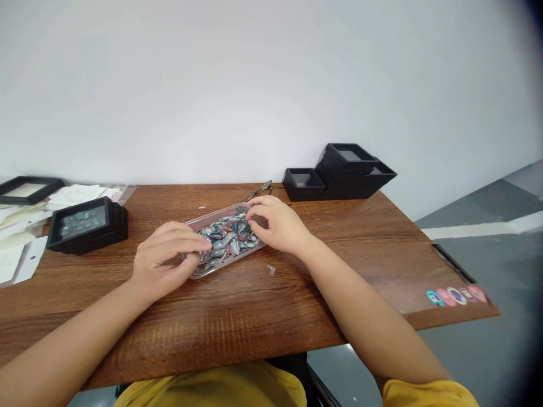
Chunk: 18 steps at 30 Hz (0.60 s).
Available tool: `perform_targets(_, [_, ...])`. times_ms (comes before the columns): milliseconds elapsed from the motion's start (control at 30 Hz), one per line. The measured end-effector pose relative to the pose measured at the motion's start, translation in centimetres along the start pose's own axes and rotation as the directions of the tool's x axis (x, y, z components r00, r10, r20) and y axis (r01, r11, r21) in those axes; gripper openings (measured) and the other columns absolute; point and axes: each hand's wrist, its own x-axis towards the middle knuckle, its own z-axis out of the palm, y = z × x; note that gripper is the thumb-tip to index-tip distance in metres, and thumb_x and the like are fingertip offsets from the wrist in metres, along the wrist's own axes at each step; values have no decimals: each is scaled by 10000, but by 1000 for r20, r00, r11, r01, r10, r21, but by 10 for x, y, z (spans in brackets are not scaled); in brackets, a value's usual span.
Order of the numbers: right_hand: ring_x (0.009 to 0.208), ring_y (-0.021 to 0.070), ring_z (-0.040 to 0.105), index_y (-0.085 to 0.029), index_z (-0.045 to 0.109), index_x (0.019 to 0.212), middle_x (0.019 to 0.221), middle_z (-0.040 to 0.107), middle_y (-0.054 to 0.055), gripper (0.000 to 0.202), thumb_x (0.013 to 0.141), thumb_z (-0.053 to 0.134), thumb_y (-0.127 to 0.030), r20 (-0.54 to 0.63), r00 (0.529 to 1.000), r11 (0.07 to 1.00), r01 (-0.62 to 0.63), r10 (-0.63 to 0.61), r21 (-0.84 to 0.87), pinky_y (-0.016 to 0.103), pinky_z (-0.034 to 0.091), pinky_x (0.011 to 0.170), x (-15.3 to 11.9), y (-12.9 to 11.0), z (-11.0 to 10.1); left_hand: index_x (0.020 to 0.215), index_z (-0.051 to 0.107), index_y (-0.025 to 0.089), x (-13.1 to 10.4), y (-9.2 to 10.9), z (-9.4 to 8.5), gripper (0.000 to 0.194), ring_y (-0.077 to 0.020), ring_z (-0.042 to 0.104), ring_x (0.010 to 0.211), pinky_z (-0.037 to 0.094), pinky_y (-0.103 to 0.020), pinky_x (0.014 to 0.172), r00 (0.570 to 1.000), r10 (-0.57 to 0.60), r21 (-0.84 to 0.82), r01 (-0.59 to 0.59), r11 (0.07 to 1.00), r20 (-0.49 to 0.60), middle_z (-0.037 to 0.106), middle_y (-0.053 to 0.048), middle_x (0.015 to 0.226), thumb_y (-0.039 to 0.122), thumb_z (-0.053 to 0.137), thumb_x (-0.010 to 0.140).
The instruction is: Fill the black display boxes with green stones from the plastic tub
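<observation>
A clear rectangular box (198, 276) lies at a slant on the brown table, filled with small shiny pieces (227, 240) in teal, pink and silver. My left hand (167, 257) is at the box's left end, thumb and fingers apart, its fingertips over the pieces; a small shiny spot shows at the index fingertip. At the right end, my right hand (275, 223) reaches over the rim with bent fingers and thumb apart, touching or just above the pieces. I cannot make out anything held in either hand. A small clear piece (271, 271) lies on the table in front of the box.
Black frame boxes (87, 226) stand at the left beside papers (78, 195) and a flat black frame (27, 190). More black boxes (348, 175) are stacked by the wall. Glasses or a metal tool (258, 190) lie behind the box. Round stickers (456, 295) mark the right corner.
</observation>
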Motion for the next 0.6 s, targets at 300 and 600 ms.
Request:
perform_targets(300, [1170,265,620,-220,729,873,1200,702,89,101,851,635,-190,9,1000,1000,-10,10,8,456,493,1040,0,0,0,983,746,284,-5,-5,-2,285,-164,693,844,598,-340,771,995,33,40,-37,999,98,798,19,897,58,695,816])
perform_targets(600, [1214,276,609,-204,763,965,1257,688,109,149,876,652,-251,83,995,998,-59,58,15,459,468,1076,0,3,2,1013,736,246,-6,-3,1,278,-139,699,887,575,-301,809,983,11,-36,-5,999,181,761,-16,984,37,653,850])
